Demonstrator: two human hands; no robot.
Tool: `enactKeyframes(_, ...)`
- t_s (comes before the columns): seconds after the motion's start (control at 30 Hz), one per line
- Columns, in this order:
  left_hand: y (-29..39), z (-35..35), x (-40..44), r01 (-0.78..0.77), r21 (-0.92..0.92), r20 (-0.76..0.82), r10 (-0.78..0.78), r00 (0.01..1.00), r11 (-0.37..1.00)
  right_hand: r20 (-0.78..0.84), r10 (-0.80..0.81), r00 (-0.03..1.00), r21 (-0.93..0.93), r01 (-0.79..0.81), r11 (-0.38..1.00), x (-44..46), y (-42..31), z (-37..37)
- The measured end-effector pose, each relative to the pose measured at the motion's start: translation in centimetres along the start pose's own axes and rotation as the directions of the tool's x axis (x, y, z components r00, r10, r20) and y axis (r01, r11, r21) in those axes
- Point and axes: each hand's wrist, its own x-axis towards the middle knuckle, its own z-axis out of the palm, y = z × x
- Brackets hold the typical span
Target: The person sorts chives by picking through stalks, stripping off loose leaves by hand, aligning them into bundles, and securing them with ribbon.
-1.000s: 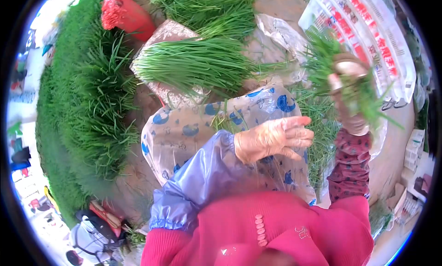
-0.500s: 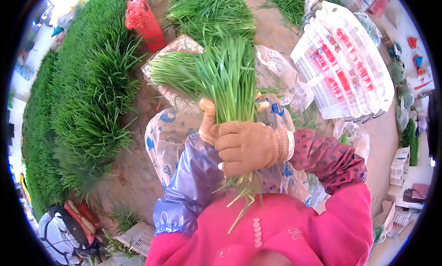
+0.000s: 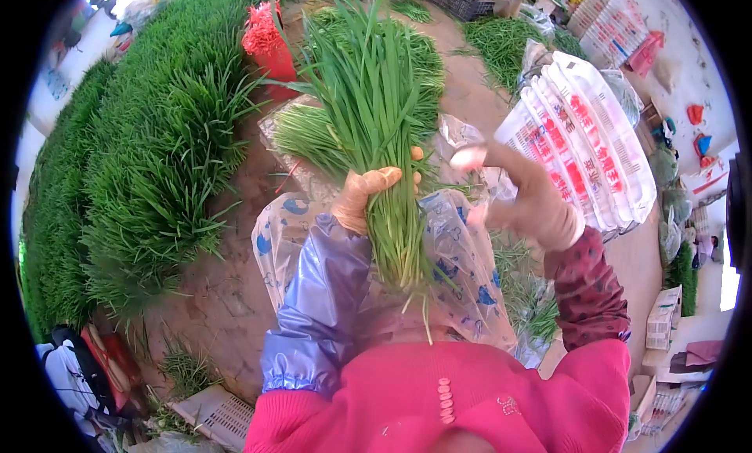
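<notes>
My left hand (image 3: 366, 196), in a tan glove, is wrapped round the middle of a bunch of garlic chives (image 3: 376, 108). The long green leaves fan out away from me, and the pale stem ends hang over my lap, a few dangling lower. To the right of the bunch, my right hand (image 3: 536, 198) is raised and empty, its thumb and fingers apart. It wears a brown glove with bare fingertips and is slightly blurred. Beyond my left hand, more cut chives (image 3: 309, 135) lie on a patterned block (image 3: 290, 159). Clear plastic with blue prints (image 3: 286, 226) covers my lap.
A long bank of green chives (image 3: 157, 163) lines the left. A red container of red ties (image 3: 274, 61) stands ahead. Stacked white baskets (image 3: 580, 139) with red lettering are at right. A dark crate (image 3: 460, 1) sits at the back, a grey crate (image 3: 215, 414) at lower left.
My right hand has let go of the chives' lower stems and moved right, opening. My left hand still holds the bunch, now tilted slightly left. The view has shifted a little.
</notes>
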Motion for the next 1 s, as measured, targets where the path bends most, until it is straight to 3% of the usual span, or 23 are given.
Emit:
enactKeyframes(0.03, 0.6, 0.4, -0.1, -0.012, 0.114, -0.043, 0.017, 0.999, 0.993, -0.003, -0.006, 1.000, 0.001, 0.006, 1.000, 0.6, 1.1, 0.1)
enactKeyframes(0.07, 1.1, 0.7, 0.0, -0.017, 0.230, -0.080, 0.036, 0.996, 0.973, 0.004, 0.078, 0.997, 0.119, -0.078, 0.990, 1.6, 2.7, 0.1)
enactKeyframes(0.1, 1.1, 0.6, 0.4, -0.128, 0.332, -0.032, 0.146, 0.989, 0.935, 0.020, 0.160, 0.987, 0.235, -0.160, 0.959, 2.7, 4.4, 0.1)
enactKeyframes(0.13, 1.4, 1.2, 0.6, -0.126, 0.340, -0.027, 0.144, 0.989, 0.932, 0.011, 0.156, 0.988, 0.238, -0.154, 0.959, 4.2, 6.4, 0.7)
enactKeyframes(0.17, 1.8, 2.1, 0.5, -0.179, 0.374, -0.024, 0.203, 0.979, 0.910, -0.008, 0.043, 0.999, 0.447, -0.035, 0.894, 5.9, 8.4, 2.2)
enactKeyframes(0.23, 2.0, 2.3, 0.6, -0.219, 0.409, -0.031, 0.254, 0.967, 0.886, -0.050, -0.060, 0.997, 0.641, 0.078, 0.764, 8.7, 8.4, 3.7)
enactKeyframes(0.3, 2.3, 1.3, 1.3, -0.299, 0.581, -0.011, 0.374, 0.927, 0.757, -0.089, -0.064, 0.994, 0.641, 0.106, 0.760, 11.2, 5.6, 3.9)
enactKeyframes(0.33, 2.4, 0.3, 1.7, -0.290, 0.585, -0.023, 0.373, 0.928, 0.758, -0.083, -0.063, 0.995, 0.651, 0.102, 0.753, 12.4, 5.2, 4.4)
enactKeyframes(0.4, 2.8, -2.0, 2.1, -0.236, 0.948, 0.074, 0.575, 0.815, 0.213, -0.081, 0.027, 0.996, 0.583, 0.026, 0.812, 14.5, 4.6, 5.7)
enactKeyframes(0.43, 3.3, -2.1, 1.9, -0.199, 0.980, 0.140, 0.618, 0.774, 0.027, -0.072, 0.032, 0.997, 0.594, 0.017, 0.804, 15.2, 3.9, 6.7)
enactKeyframes(0.47, 3.5, -2.8, 1.9, -0.184, 0.982, 0.125, 0.617, 0.777, 0.034, -0.223, 0.081, 0.971, 0.498, 0.042, 0.866, 15.9, 3.2, 7.8)
enactKeyframes(0.5, 3.7, -3.8, 2.1, -0.184, 0.958, 0.022, 0.586, 0.810, 0.220, -0.369, 0.110, 0.923, 0.391, 0.047, 0.919, 16.3, 2.7, 8.4)
enactKeyframes(0.57, 4.5, -5.8, 2.2, -0.089, 0.860, -0.176, 0.458, 0.871, 0.502, -0.345, 0.102, 0.933, 0.436, 0.063, 0.898, 17.2, 2.0, 9.1)
enactKeyframes(0.7, 5.6, -8.3, 1.9, -0.082, 0.864, -0.163, 0.429, 0.888, 0.497, -0.276, 0.123, 0.953, 0.516, 0.039, 0.855, 18.7, 4.1, 11.5)
enactKeyframes(0.73, 6.0, -8.8, 2.1, -0.076, 0.642, -0.335, 0.368, 0.868, 0.763, -0.227, 0.152, 0.962, 0.547, -0.003, 0.837, 18.9, 5.1, 12.3)
enactKeyframes(0.77, 6.4, -9.4, 2.5, -0.088, 0.341, -0.472, 0.252, 0.845, 0.936, -0.294, 0.143, 0.945, 0.492, 0.022, 0.870, 19.2, 5.9, 13.4)
enactKeyframes(0.8, 6.9, -9.9, 3.0, -0.117, -0.002, -0.561, 0.095, 0.823, 0.993, -0.284, 0.145, 0.948, 0.489, 0.013, 0.872, 19.2, 6.8, 13.6)
enactKeyframes(0.87, 7.8, -11.4, 3.7, -0.034, -0.219, -0.730, -0.141, 0.669, 0.975, -0.051, 0.391, 0.919, 0.232, -0.370, 0.900, 18.8, 7.0, 13.2)
enactKeyframes(0.9, 8.1, -12.4, 3.1, -0.026, -0.141, -0.525, -0.052, 0.849, 0.990, 0.003, 0.396, 0.918, 0.168, -0.391, 0.905, 19.3, 8.4, 13.3)
enactKeyframes(0.93, 8.1, -11.1, 2.4, -0.071, -0.066, -0.442, 0.035, 0.897, 0.995, 0.015, 0.400, 0.917, 0.161, -0.397, 0.904, 19.6, 8.9, 13.1)
enactKeyframes(0.97, 8.1, -9.7, 1.8, -0.130, 0.000, -0.350, 0.122, 0.929, 0.991, 0.002, 0.253, 0.967, 0.225, -0.247, 0.943, 19.7, 9.3, 13.0)
enactKeyframes(1.0, 8.0, -10.0, 1.8, -0.131, -0.009, -0.355, 0.119, 0.927, 0.991, -0.024, 0.104, 0.994, 0.287, -0.093, 0.953, 19.8, 9.6, 13.0)
